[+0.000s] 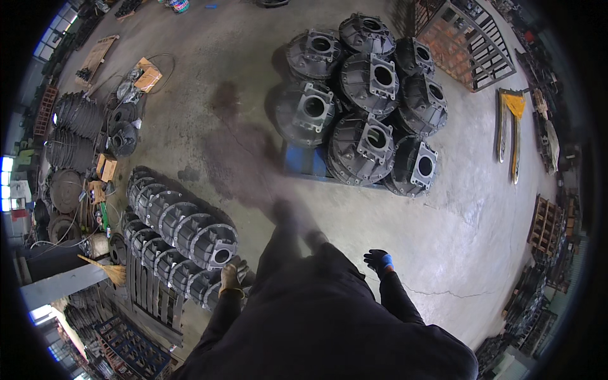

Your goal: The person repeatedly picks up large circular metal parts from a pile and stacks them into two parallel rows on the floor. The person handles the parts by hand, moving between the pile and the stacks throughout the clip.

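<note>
My left hand (234, 275), in a tan and grey work glove, hangs beside the near end of a double row of dark metal bell housings (206, 237). Its fingers are loosely apart and nothing shows in them; whether it touches a housing I cannot tell. Out to my right, over bare concrete, my right hand (379, 259) wears a dark glove with a blue cuff. The fingers stretch to the left, holding nothing. Ahead, several large round gearbox housings (367, 152) stand grouped on a blue pallet (307, 163), their square flanges and round bores facing up and toward me.
A rusty metal cage (465, 47) stands beyond the pallet. To the right lies a yellow pallet-jack-like frame (512, 107); wooden pallets (546, 225) line that side. Stacked discs (75, 120), a cardboard box (106, 167) and a straw broom (114, 272) are at left.
</note>
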Motion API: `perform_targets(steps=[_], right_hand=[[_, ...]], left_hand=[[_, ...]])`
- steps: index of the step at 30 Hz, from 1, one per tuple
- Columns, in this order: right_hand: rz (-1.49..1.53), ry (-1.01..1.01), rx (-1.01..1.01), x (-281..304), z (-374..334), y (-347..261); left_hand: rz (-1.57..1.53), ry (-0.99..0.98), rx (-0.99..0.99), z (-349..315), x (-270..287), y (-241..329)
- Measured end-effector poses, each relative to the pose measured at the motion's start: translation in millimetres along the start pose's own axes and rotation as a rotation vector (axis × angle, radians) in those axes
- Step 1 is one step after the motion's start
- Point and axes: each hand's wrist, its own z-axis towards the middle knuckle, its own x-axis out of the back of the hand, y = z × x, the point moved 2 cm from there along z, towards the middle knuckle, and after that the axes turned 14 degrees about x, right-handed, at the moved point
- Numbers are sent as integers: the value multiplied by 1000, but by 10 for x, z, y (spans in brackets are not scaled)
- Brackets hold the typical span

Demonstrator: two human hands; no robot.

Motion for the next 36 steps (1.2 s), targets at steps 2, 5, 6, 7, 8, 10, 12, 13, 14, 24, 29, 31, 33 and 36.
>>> perform_targets(steps=[2, 5, 6, 7, 8, 10, 12, 13, 14, 24, 29, 31, 33, 36], right_hand=[[-136, -84, 109, -310, 4, -276], [67, -117, 111, -585, 65, -614], [-75, -195, 229, -664, 74, -703], [-245, -243, 328, -731, 92, -787], [-286, -268, 371, -779, 118, -861], [-49, -158, 223, -808, 226, -928], [68, -87, 135, -847, 443, -979], [88, -64, 114, -859, 591, -1005], [125, -47, 86, -866, 744, -1019], [104, -117, 389, -1977, 1717, -2636], [269, -142, 549, -3038, 2472, -3245], [-420, -39, 771, -3476, 2776, -3426], [-401, 100, 708, -3895, 2954, -3529], [-314, 254, 700, -4419, 3213, -3802]], left_hand=[[84, 0, -150, 198, -169, 461], [548, -102, -557, 232, -525, 1118], [592, -111, -546, 262, -659, 1358], [691, -82, -581, 260, -796, 1573], [668, -89, -495, 277, -926, 1782], [654, -41, -422, 294, -1150, 2064], [494, -22, -365, 400, -1343, 2301], [367, -68, -351, 506, -1456, 2395], [759, 8, -457, 578, -1509, 2585], [1237, 359, -581, 862, -3128, 4342], [1440, -5, -764, 958, -4981, 5407], [1948, -146, -1299, 1127, -5914, 5851], [2225, -283, -1592, 1434, -6824, 6099], [2389, -606, -1753, 2003, -7943, 6225]])
